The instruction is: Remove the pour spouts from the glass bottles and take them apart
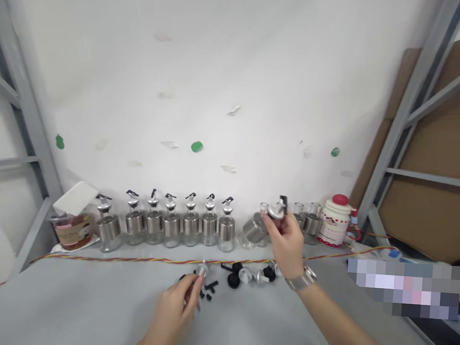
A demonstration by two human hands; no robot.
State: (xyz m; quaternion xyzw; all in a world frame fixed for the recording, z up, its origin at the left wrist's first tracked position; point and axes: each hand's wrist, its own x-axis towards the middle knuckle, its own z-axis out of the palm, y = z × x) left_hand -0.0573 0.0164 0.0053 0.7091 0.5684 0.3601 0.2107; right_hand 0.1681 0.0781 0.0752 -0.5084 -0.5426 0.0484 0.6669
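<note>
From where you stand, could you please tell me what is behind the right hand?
Behind the right hand, spoutless steel-sleeved bottles show partly before the wall. The hand covers the space between them, so any more bottles there cannot be seen.

I face a white wall (268,75), matte and scuffed, bearing torn tape scraps (234,110) at several heights. Three green sticker remnants stand out: an oval patch (196,147) near the middle, a gourd-shaped patch (60,141) on my left, and a rounded patch (335,152) on my right. Below, a smooth gray tabletop (82,304) extends toward me. Gray metal uprights flank the wall, the left upright (25,87) and the right upright (399,129) both joined by crossbars. Brown cardboard (441,137) stands behind the right one. Diffuse light leaves soft shadows.
</note>
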